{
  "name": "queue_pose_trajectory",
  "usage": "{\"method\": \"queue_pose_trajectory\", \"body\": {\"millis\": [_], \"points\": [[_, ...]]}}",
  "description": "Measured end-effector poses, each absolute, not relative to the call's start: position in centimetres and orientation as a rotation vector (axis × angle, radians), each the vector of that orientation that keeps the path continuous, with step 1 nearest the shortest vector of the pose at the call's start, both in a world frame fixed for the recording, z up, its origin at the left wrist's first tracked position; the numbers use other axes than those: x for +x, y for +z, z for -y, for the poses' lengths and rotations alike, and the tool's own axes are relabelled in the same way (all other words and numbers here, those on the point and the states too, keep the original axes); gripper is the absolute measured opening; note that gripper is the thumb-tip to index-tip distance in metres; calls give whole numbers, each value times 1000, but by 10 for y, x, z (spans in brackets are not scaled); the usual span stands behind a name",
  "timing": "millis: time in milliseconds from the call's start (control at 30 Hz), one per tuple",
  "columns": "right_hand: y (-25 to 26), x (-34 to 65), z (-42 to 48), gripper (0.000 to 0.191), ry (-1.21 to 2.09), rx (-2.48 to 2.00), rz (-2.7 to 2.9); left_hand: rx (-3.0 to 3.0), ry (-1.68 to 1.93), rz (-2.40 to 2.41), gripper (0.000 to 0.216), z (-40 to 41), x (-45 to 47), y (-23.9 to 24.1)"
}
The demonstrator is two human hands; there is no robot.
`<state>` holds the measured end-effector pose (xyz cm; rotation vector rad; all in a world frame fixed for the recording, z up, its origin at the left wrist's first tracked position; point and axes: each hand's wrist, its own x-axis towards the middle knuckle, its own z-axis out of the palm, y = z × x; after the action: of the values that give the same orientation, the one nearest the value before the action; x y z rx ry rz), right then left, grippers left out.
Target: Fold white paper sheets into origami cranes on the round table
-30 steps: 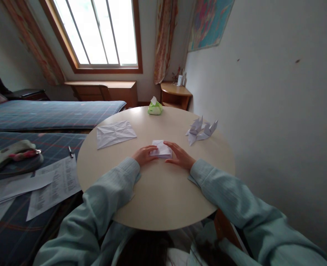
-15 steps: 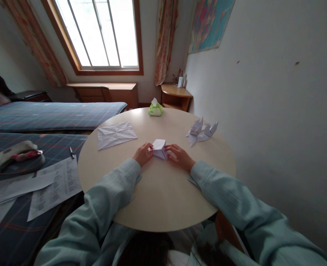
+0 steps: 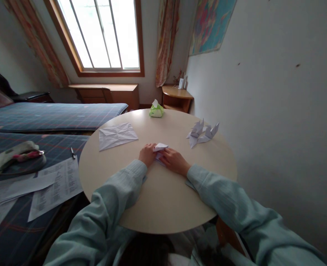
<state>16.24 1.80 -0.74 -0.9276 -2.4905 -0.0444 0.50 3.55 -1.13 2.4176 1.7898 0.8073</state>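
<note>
One paper [image 3: 161, 146], seemingly part-folded, is pinched in the grip of left hand [image 3: 148, 154] and right hand [image 3: 176, 161] over the surface [image 3: 166, 201]; folded shapes [image 3: 205, 139] look done, a creased sheet [image 3: 118, 136] lies open.

Left hand [image 3: 147, 154] and right hand [image 3: 175, 160] gripping folded white paper [image 3: 161, 146], round table [image 3: 163, 199], green tissue pack [image 3: 156, 111]

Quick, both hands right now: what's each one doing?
Left hand: closed on the left side of the small folded paper.
Right hand: holding the same paper from its right side, fingers bent.
</note>
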Motion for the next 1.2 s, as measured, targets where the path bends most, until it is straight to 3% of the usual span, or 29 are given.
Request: {"method": "queue_pose_trajectory", "body": {"millis": [333, 800, 1000, 1200], "points": [[-6, 165, -17, 30, -183, -1065, 2545, 2368, 757, -1687, 23, -34, -8, 2], [-8, 163, -17, 23, -156, -1053, 2556, 2602, 260, -1817, 30, -7, -2, 24], [-9, 163, -17, 26, -152, -1024, 2553, 2532, 413, -1990, 34, -5, 3, 23], [-9, 163, -18, 22, -162, -899, 2581, 2643, 728, -1798, 38, -13, 11, 16]]}}
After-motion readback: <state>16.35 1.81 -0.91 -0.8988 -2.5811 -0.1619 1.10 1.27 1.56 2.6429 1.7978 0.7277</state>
